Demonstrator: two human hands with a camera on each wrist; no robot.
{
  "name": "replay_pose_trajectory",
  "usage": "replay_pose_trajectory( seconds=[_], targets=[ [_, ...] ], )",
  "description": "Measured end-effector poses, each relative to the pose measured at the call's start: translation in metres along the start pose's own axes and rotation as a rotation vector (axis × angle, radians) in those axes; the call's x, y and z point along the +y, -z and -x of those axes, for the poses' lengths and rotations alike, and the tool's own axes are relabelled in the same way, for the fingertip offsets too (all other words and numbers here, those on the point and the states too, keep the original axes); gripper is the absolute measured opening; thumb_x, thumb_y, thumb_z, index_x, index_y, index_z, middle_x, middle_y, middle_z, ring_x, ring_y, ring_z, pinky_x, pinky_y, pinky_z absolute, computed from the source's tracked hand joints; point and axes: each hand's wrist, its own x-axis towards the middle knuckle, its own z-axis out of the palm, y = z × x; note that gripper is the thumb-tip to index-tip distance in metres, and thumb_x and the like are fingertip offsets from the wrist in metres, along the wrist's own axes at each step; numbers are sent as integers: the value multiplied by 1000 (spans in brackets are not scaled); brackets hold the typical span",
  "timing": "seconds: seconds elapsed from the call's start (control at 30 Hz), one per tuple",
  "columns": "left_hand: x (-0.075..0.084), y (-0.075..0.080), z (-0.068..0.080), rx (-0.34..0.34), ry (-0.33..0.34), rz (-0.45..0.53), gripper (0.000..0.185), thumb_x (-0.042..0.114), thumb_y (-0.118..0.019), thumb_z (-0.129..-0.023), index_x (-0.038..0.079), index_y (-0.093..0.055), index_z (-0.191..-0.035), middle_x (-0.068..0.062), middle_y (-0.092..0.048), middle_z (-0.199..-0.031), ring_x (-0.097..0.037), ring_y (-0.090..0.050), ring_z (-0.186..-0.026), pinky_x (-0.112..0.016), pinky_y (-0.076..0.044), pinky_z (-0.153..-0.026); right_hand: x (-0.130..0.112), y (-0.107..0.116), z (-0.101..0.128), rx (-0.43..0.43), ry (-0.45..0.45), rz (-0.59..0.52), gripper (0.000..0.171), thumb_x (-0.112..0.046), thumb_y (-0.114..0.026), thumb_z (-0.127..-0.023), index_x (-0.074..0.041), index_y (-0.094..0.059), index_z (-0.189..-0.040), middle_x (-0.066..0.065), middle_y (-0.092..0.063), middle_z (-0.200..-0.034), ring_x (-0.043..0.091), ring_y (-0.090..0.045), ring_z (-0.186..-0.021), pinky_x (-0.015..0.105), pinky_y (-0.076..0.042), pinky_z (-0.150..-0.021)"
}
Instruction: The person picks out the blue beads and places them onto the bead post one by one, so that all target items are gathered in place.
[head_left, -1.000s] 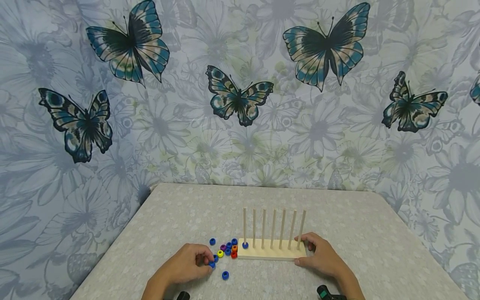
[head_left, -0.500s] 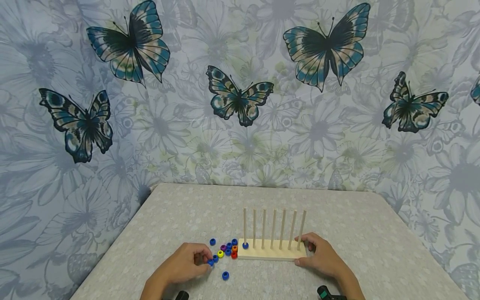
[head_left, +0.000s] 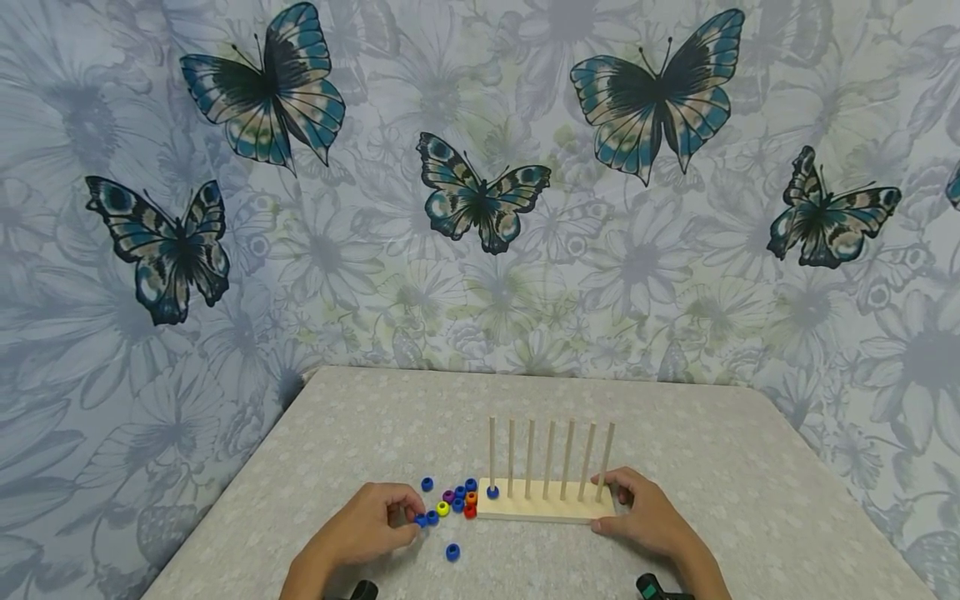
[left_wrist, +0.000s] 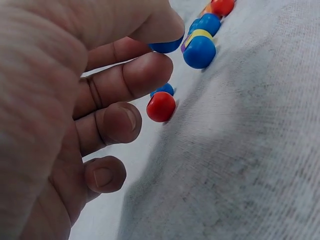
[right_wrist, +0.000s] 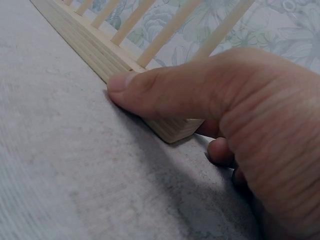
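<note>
My left hand [head_left: 375, 523] pinches a blue bead [left_wrist: 166, 46] between thumb and index finger, low over the table at the left of the bead cluster. The other fingers are loosely bent. Right beside it sits another blue bead [head_left: 432, 517]. My right hand [head_left: 649, 512] grips the right end of a pale wooden peg board [head_left: 540, 510], its thumb [right_wrist: 145, 90] along the front edge. Several upright pegs rise from the board. One blue bead [head_left: 492, 493] sits at the foot of the leftmost peg.
Between my left hand and the board lie a yellow bead [head_left: 443, 508], a purple bead [head_left: 448, 496], an orange bead [head_left: 472, 497], a red bead [head_left: 470, 511] and several blue ones. A lone blue bead [head_left: 453, 552] lies nearer me. Butterfly-patterned wall covering [head_left: 480, 317] stands behind the table.
The pinched blue bead has shifted slightly away from me and to the left, now level with the neighbouring blue bead. My right hand and the board stay in place.
</note>
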Motion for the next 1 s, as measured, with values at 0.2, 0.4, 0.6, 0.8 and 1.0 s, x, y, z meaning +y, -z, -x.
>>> replay_pose_trajectory(
  seconds=[0.2, 0.4, 0.6, 0.8, 1.0],
  targets=[
    [-1, 0, -1, 9, -9, 5, 12, 22, -76, -84, 23, -73, -95, 10, -66, -79, -2, -52, -64, -23, -46, -56, -1, 1, 1, 5, 3, -1, 59, -38, -91, -68, -24, -67, -121, 0, -56, -98, 16, -44, -87, 24, -40, -72],
    [1, -1, -1, 89, -39, -34, 13, 18, -76, -83, 27, -72, -92, 13, -64, -78, -2, -52, -65, -23, -46, -57, 0, 0, 2, 4, 10, 6, 60, -38, -91, -69, -25, -67, -122, -1, -56, -98, 16, -44, -88, 24, -40, -73],
    [5, -1, -1, 176, -35, -46, 15, 18, -76, -84, 30, -71, -92, 14, -66, -81, -3, -53, -65, -23, -45, -56, 0, 0, 1, 10, 4, 22, 60, -40, -91, -68, -26, -67, -121, -2, -57, -98, 16, -45, -88, 24, -40, -73],
    [7, 2, -1, 215, 13, -54, 14, 21, -77, -85, 29, -71, -94, 14, -67, -83, -3, -53, -66, -23, -45, -57, -3, 0, 1, 19, -13, 29, 60, -40, -92, -67, -27, -67, -120, -2, -58, -98, 16, -46, -88, 24, -40, -73],
    [12, -1, -2, 337, -12, -79, 17, 20, -80, -83, 28, -72, -96, 18, -65, -82, -3, -51, -63, -21, -43, -54, -5, 0, 1, 26, -17, 33, 60, -40, -92, -65, -26, -68, -118, -3, -59, -99, 16, -46, -88, 24, -40, -74]
  ],
)
